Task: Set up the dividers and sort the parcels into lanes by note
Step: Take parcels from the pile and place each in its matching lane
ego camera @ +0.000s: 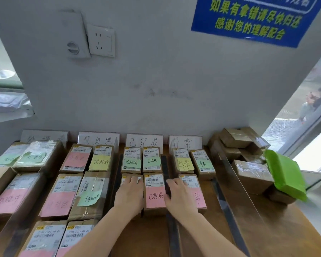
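Observation:
Cardboard parcels with coloured sticky notes lie in lanes on a wooden table (278, 227). White lane signs, such as the third lane's sign (144, 142), stand against the wall. Clear dividers on black bases, such as the far-right divider (235, 184), separate the lanes. My left hand (130, 193) rests flat on a parcel (126, 178) in the third lane. My right hand (180, 196) lies beside the parcel with a pink note (154, 193), fingers over the divider (172, 232) there, partly covering another pink-note parcel (196, 191) in the fourth lane.
A heap of unsorted brown parcels (237, 140) and a green bag (285, 175) sit at the right beyond the last divider. The table's right edge borders a window. A wall socket (101, 40) and a blue notice (252, 17) hang above.

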Demonstrator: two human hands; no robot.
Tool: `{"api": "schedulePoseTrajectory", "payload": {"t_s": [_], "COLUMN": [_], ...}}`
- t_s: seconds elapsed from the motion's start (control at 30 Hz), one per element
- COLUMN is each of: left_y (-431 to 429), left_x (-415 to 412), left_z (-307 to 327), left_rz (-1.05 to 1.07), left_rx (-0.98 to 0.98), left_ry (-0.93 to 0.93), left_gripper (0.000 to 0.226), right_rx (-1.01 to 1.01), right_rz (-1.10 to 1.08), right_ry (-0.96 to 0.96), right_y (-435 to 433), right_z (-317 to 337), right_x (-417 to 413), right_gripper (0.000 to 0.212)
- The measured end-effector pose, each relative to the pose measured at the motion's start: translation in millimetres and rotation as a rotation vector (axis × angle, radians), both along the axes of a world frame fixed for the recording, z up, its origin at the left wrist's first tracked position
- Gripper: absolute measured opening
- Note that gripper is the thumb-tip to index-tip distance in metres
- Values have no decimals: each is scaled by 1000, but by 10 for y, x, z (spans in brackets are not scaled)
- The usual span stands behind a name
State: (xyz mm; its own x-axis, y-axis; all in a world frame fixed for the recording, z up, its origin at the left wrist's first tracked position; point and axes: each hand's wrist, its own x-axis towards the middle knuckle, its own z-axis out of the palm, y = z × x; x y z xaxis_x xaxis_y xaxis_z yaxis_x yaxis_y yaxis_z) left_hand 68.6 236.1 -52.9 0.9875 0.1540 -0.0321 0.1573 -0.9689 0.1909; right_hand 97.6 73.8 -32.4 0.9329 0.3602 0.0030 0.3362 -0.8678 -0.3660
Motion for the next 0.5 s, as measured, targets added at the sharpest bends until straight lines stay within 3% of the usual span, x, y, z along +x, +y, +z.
{"api": "schedulePoseTrajectory", "payload": {"t_s": [0.3,0.5], "left_y": [-754,-1512], "left_x": [423,649], "left_z": [584,709], "left_rz": [-193,-296], "left_rx": [9,-21], "left_ry": [-119,-160], "left_gripper": [51,51], "right_rx": [-204,-242], "right_rz": [-163,-310], "right_ry": [-113,-115], "right_y": [-973,-1799], "right_z": [454,528], "right_x": [171,268], "right_gripper": [53,45]}}
